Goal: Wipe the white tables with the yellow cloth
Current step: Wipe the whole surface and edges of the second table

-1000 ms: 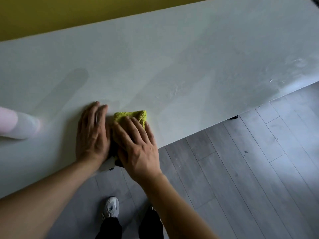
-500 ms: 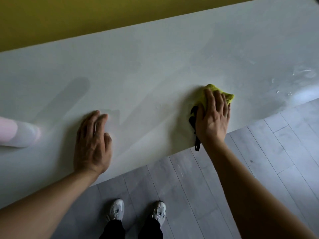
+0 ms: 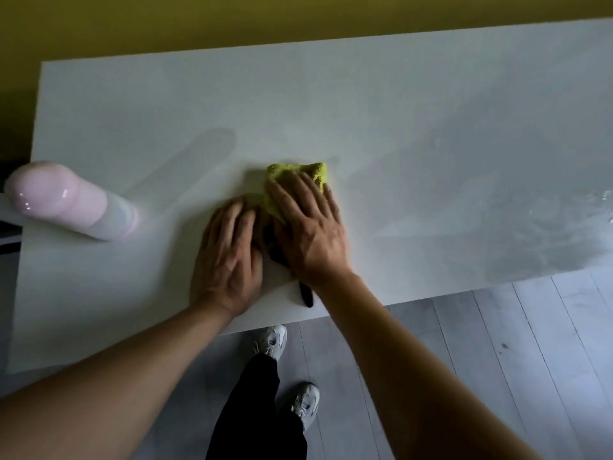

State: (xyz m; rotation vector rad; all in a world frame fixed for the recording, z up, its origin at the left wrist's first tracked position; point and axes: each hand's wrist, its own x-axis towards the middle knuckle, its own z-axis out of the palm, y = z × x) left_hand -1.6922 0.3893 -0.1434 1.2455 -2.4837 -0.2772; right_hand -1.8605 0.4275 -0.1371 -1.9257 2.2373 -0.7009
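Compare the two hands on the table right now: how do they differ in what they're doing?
The right hand presses flat on the yellow cloth; the left hand rests on the bare white table, with nothing seen under it. The right hand reaches further onto the table; the left hand sits nearer the front edge. Both lie palm down with straight fingers, side by side, close enough that I cannot tell whether they touch.

Right hand (image 3: pixel 311 227) slid yellow cloth (image 3: pixel 295 180) back leftward, now beside left hand (image 3: pixel 229 257)
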